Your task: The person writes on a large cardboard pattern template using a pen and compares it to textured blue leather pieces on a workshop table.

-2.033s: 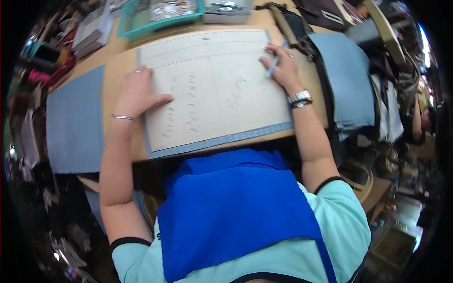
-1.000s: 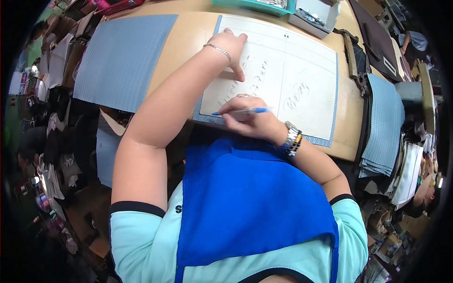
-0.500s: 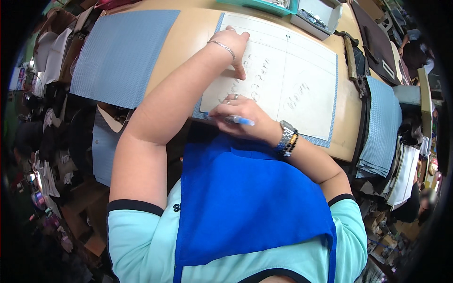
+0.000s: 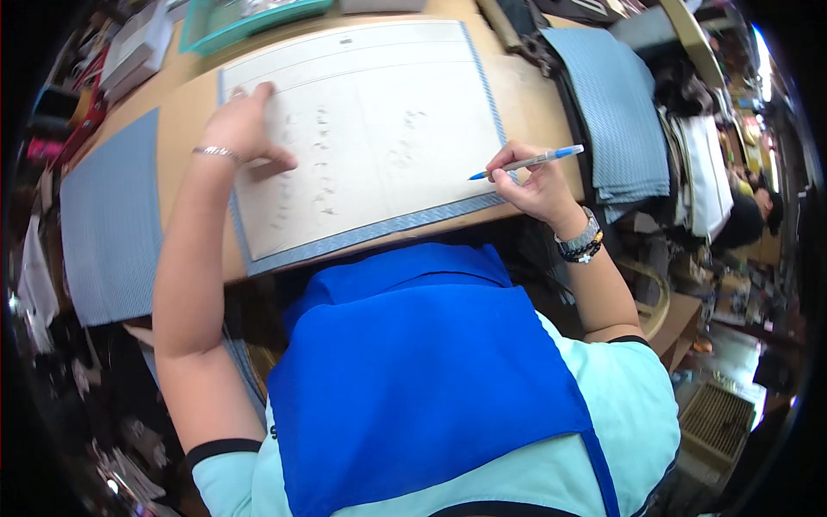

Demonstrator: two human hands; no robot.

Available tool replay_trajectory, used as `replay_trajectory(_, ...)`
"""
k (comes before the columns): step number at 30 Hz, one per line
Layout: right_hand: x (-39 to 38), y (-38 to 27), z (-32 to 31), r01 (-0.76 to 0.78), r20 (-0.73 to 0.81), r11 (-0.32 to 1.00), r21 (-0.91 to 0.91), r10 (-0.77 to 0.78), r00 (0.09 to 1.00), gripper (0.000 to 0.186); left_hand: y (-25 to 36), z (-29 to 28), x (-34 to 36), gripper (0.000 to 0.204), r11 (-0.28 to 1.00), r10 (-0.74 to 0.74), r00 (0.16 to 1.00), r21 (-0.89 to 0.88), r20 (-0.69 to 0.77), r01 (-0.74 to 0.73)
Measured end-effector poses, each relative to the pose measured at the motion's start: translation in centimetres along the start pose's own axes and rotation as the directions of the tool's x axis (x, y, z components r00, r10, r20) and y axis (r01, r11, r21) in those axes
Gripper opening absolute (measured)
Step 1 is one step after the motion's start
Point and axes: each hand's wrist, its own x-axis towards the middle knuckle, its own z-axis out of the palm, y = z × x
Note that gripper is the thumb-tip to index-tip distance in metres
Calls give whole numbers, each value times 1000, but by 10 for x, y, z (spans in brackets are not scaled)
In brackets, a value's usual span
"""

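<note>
OK, on my feed I've got L hand [image 4: 239, 127] spread, thumb out, on L side of white card [image 4: 370, 146]. R hand [image 4: 541, 191] pinches blue-tipped pen [image 4: 553, 157], tip nr card's lower R corner; can't tell if touching. Card's atop blue sheet [image 4: 431, 213] w/ edges showing, both on wood table [image 4: 185, 112].

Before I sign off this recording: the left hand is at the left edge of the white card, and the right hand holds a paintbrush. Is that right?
Not quite: the head view shows the right hand holding a blue-tipped ballpoint pen, not a paintbrush. The left hand is indeed at the left edge of the white card.
</note>
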Motion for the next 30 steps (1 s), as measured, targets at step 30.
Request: replay_trajectory(30,185,39,45,162,-272,950,269,-86,958,19,12,-16,2,138,995,-92,994,47,66,89)
